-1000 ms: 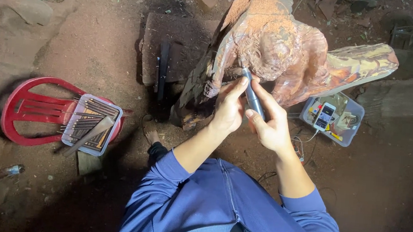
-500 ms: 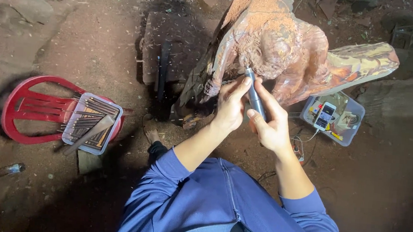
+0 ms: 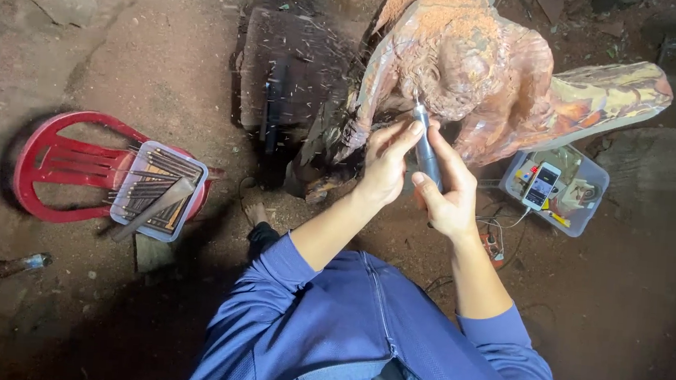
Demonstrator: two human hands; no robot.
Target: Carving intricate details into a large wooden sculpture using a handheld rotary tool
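A large reddish wood carving point(image 3: 476, 72) stands on the dirt ahead of me, lit brightly. My right hand point(image 3: 449, 192) grips a slim grey rotary carving tool point(image 3: 426, 147), its tip pressed against the carved curls of the sculpture. My left hand point(image 3: 384, 161) steadies the tool near its front end, with fingers touching the shaft just below the wood. Both forearms come out of blue sleeves.
A red plastic chair point(image 3: 50, 167) lies on its side at left, with a clear tray of several chisels point(image 3: 157, 190) on it. A clear box point(image 3: 555, 187) holding a phone and small parts sits at right. A dark wooden block point(image 3: 283, 73) stands behind. A loose chisel point(image 3: 6, 267) lies on the ground.
Both hands with the tool have shifted slightly up along the carving; the tip now touches the curled area higher on the wood.
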